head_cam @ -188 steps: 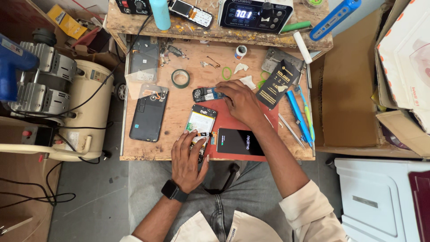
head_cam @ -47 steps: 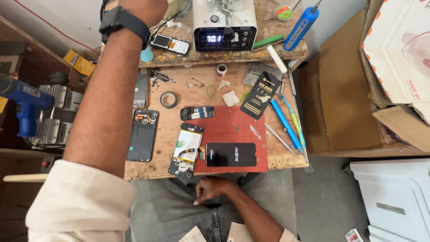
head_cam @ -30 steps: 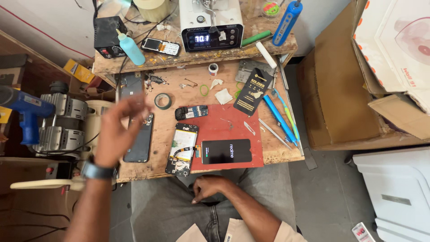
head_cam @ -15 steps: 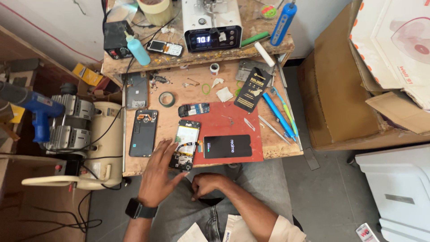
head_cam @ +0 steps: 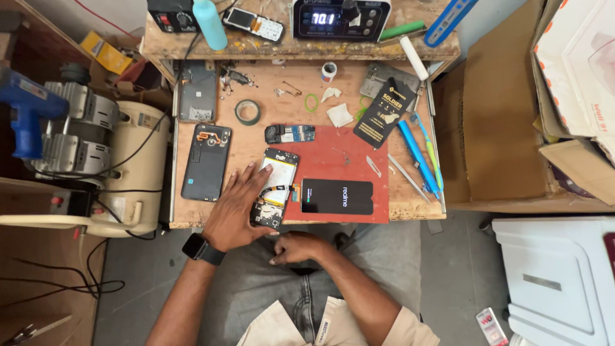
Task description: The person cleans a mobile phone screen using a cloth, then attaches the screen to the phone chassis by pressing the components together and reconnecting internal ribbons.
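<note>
A dark phone back cover (head_cam: 206, 161) lies at the left of the wooden table (head_cam: 256, 138). The left hand (head_cam: 238, 211), fingers spread, presses on the opened phone body with exposed battery (head_cam: 275, 187) beside a black detached screen (head_cam: 337, 196) on a red mat (head_cam: 349, 150). The right hand (head_cam: 300, 247) rests loosely curled on the lap, grasping nothing.

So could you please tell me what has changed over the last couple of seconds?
The left hand came down from above the shelf and now rests on the opened phone, fingers on its left edge. The right hand stayed in the lap. The detached screen, back cover and red mat kept their places.
</note>
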